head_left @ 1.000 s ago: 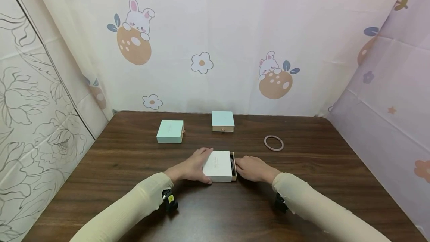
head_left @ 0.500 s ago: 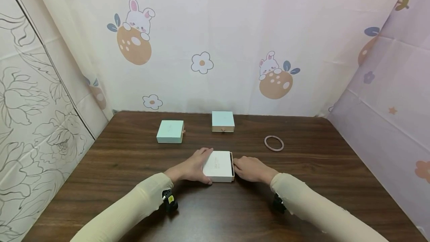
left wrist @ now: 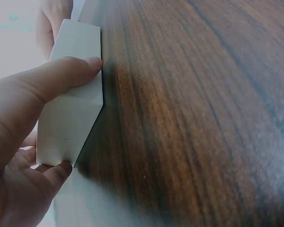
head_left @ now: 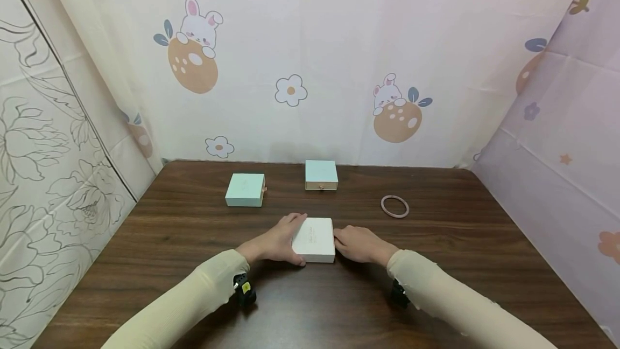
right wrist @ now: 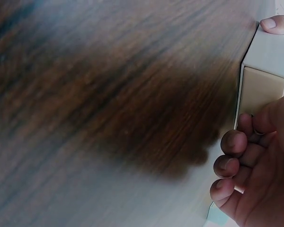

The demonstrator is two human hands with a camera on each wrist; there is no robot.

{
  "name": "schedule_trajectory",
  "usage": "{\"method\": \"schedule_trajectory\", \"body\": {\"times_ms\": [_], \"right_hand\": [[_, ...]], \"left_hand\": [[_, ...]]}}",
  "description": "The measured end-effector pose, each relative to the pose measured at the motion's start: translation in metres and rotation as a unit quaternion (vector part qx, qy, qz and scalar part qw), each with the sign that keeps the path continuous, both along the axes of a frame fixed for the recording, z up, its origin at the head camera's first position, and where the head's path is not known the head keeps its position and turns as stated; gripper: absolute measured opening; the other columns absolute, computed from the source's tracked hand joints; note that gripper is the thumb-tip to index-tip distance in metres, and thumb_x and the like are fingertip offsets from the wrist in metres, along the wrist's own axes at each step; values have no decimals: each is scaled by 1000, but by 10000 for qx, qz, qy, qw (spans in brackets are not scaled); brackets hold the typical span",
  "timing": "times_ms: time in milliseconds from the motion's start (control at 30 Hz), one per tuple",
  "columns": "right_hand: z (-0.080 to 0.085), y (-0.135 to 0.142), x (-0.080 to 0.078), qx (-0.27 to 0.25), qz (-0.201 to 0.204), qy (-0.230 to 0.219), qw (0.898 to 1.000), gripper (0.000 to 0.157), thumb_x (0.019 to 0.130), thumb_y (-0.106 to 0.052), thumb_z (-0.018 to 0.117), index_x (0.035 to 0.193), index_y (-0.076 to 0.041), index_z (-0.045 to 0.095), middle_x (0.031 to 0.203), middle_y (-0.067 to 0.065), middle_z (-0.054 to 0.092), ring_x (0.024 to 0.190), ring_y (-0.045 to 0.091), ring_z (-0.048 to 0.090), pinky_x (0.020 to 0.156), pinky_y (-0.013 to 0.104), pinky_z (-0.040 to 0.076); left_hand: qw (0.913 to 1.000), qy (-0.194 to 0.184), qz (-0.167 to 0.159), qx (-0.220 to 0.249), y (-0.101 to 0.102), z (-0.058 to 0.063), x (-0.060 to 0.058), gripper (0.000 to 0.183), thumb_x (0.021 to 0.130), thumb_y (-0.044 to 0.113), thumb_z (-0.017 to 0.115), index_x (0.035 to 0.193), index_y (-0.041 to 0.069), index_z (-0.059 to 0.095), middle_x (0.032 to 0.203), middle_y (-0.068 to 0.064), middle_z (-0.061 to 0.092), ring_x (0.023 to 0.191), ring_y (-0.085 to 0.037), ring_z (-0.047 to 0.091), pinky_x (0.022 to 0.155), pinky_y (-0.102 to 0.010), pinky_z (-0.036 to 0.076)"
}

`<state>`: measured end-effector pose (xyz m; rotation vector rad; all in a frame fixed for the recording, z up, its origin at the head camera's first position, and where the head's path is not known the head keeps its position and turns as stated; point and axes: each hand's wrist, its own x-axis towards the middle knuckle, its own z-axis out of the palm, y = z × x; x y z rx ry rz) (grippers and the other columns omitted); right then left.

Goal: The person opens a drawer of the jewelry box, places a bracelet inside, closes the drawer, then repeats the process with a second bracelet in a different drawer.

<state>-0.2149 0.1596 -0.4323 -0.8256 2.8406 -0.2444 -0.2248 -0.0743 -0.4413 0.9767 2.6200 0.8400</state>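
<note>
A white drawer box with small gold lettering lies flat on the table, its drawer pushed in level with the sleeve. My left hand grips the box from the left; in the left wrist view the thumb lies along its near side and fingertips hold the far corner. At the box's right end is my right hand, fingers curled. Thumb and forefinger meet at the middle of the tan drawer front in the right wrist view; whatever lies between them is hidden. The box's inside is out of sight.
Two mint-green drawer boxes stand farther back, one on the left and one near the middle. A pinkish ring-shaped bangle lies to the right. Printed curtains hang behind the dark wooden table.
The drawer has slid left into its white sleeve, hiding the dark inside and the ring that showed there. My right hand moved left with it; the left hand stayed in place.
</note>
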Motion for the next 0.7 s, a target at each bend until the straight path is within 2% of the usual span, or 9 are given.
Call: {"method": "schedule_trajectory", "body": {"times_ms": [433, 700], "right_hand": [[-1, -1, 0, -83, -62, -111, 9999, 20, 99, -17, 47, 95, -9, 65, 64, -2, 55, 57, 9, 50, 58, 34, 45], [-3, -2, -1, -266, -92, -230, 9993, 23, 100, -16, 46, 107, -8, 66, 63, -4, 53, 56, 9, 48, 59, 32, 44]], "left_hand": [[10000, 0, -17, 1, 0, -1, -1, 107, 68, 30, 85, 148, -3, 23, 145, -19, 31, 129, -31, 32, 100, -45, 35], [10000, 32, -26, -11, 0, 0, 0, 107, 68, 30, 85, 148, -3, 23, 144, -19, 31, 129, -31, 32, 100, -45, 36]]}}
